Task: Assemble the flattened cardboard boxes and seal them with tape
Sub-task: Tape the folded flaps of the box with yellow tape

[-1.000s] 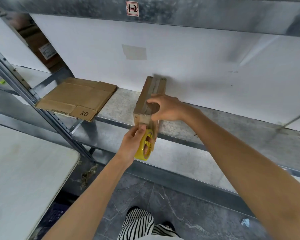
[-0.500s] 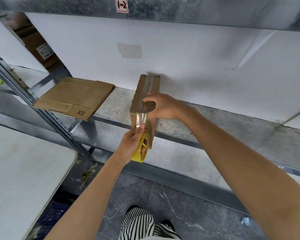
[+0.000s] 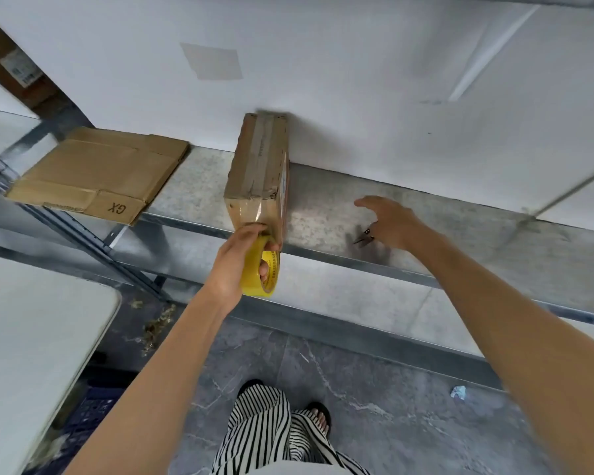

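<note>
- The box (image 3: 256, 166), mid-frame on the shelf (image 3: 323, 207), stands unheld; the left hand (image 3: 232, 265), gripping the tape roll (image 3: 252, 286), could tug it over.
- The right hand (image 3: 391, 221), fingers spread, nears what may be scissors (image 3: 364, 236); a fumble could drop them.

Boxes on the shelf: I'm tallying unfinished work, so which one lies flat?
The GX-marked box at the shelf's left end; the other box stands assembled and taped.

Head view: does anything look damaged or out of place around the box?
The box has a ragged, crumpled near top edge where the tape strip wraps over. Small debris and a crumpled scrap lie on the floor. Nothing else stands out.
</note>
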